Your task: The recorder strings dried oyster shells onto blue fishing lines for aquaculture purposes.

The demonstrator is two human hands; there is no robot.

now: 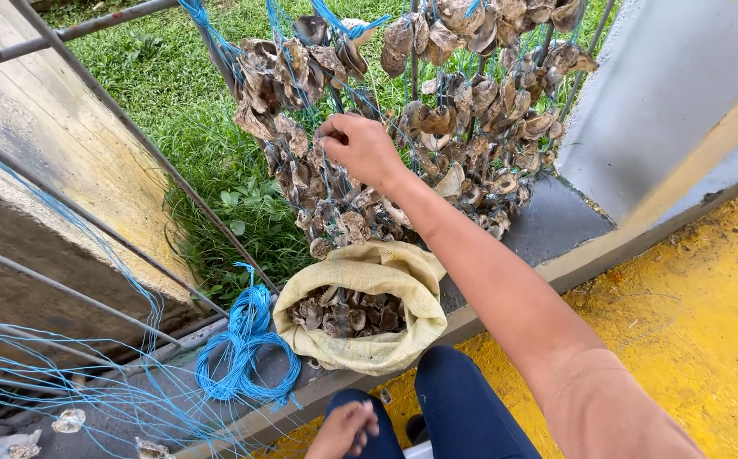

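**A:** What are the hands doing?

**B:** The right hand (360, 149) reaches forward, arm outstretched, into hanging strings of oyster shells (471, 110) threaded on blue cords (279, 34). Its fingers (330, 132) are curled narrowly, pinching at one shell in the cluster; whether they grip the shell or the cord I cannot tell.

**A:** And the left hand?

**B:** The left hand (343, 429) rests low at the bottom edge, on a knee in dark blue trousers (462, 408). Its fingers are loosely bent and hold nothing.

**A:** Where do the shells hang?

**B:** From a metal railing (88, 30) above grass (190, 119), straight ahead of the person. Directly beneath the cluster stands an open tan sack (403, 280), its mouth rolled down, with loose shells inside. Just left of the sack lies a coil of blue rope (246, 344). The person sits on a yellow floor (700, 323).
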